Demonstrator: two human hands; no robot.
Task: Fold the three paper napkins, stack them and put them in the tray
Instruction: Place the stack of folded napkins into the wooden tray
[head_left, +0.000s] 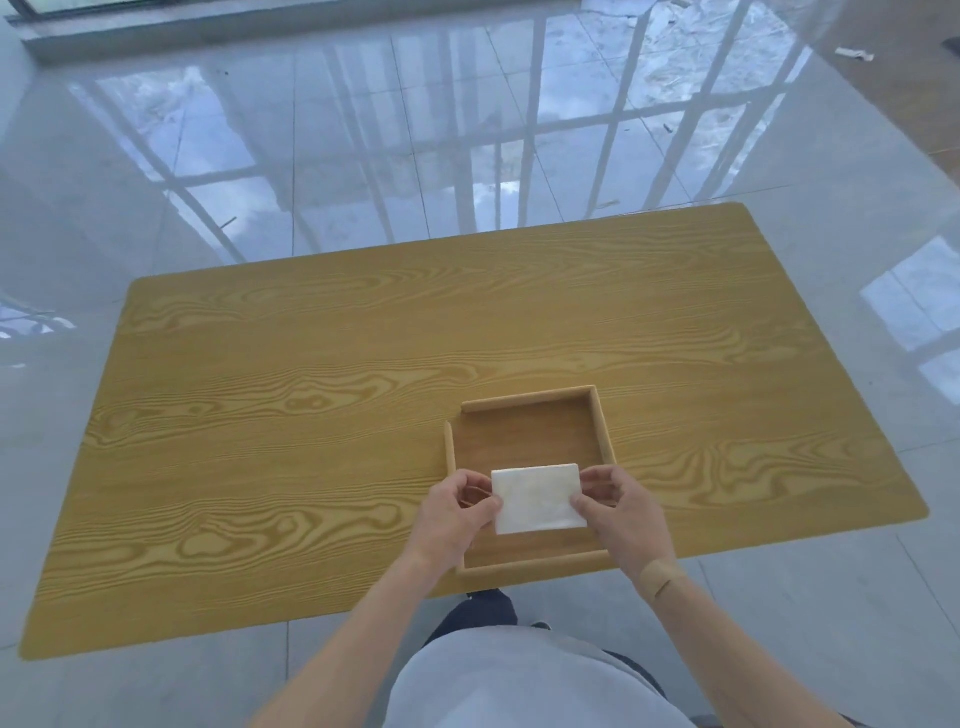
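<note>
A white folded napkin stack (537, 499) is held over the near half of a square wooden tray (527, 399). My left hand (457, 512) pinches its left edge and my right hand (621, 512) pinches its right edge. I cannot tell how many napkins the stack holds, nor whether it touches the tray floor. The far half of the tray shows bare wood.
The tray sits on a wood-grain table (311, 415), near its front edge and right of centre. A glossy tiled floor (415, 130) surrounds the table. My right wrist carries a beige plaster (658, 577).
</note>
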